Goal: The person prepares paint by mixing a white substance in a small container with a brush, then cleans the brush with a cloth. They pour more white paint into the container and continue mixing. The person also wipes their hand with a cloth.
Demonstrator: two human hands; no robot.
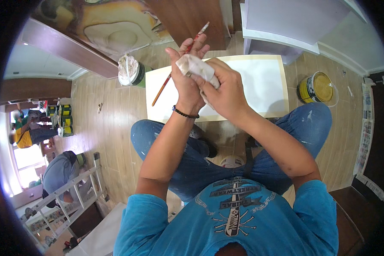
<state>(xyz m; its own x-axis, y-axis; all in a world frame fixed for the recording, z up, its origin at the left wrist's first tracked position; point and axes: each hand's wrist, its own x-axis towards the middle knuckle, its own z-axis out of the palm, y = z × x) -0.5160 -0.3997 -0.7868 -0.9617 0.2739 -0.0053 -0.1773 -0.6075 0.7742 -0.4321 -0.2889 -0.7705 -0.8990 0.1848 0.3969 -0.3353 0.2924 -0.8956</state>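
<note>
My left hand (pixel 187 91) is raised palm up in front of me, fingers partly spread. A thin paintbrush (pixel 161 90) with a red and orange handle is lodged across it, its whitish tip pointing up and away. My right hand (pixel 228 87) is closed round a crumpled white rag (pixel 198 68) and presses it against the left palm and the base of the fingers. The rag has brownish stains and hides part of the left palm. Below both hands lies a white panel (pixel 256 81) with a cream tape border.
A paint-smeared bucket (pixel 131 70) stands left of the panel, a yellow-lidded paint can (pixel 322 87) right of it. A white container (pixel 232 162) sits between my legs. At left are a ladder (pixel 79 192), a bending person (pixel 59 173), stacked cans (pixel 65 117) and another person (pixel 25 132).
</note>
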